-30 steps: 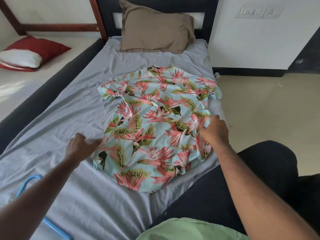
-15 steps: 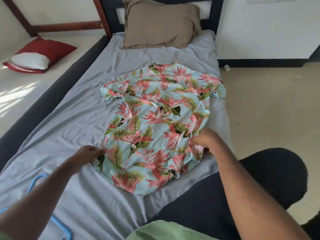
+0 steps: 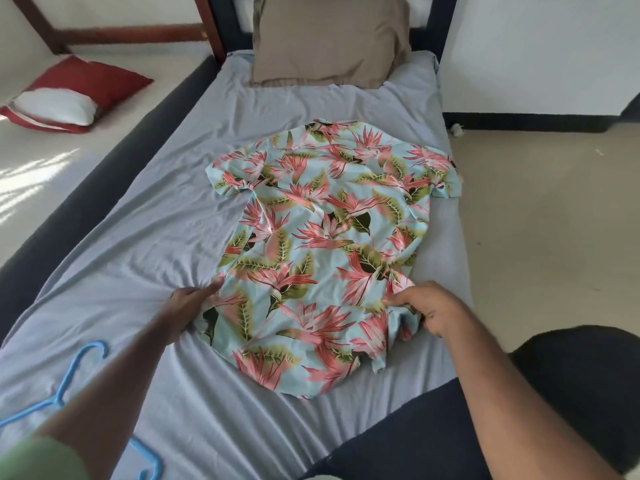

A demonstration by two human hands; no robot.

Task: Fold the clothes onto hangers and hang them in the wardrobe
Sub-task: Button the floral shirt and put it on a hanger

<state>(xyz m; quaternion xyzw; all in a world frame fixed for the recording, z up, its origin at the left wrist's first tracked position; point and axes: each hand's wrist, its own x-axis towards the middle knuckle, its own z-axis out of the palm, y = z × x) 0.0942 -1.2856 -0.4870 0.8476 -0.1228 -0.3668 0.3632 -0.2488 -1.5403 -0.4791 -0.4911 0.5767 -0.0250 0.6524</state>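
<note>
My left hand (image 3: 187,303) and right hand (image 3: 427,308) each pinch a side edge of the thin, floppy floral short-sleeved shirt (image 3: 322,237) lying between them. It looks light and limp, so I judge the side seams the best hold.

A home bedroom: a bed (image 3: 173,237) with grey sheet, a brown pillow (image 3: 329,39) at its headboard.
</note>
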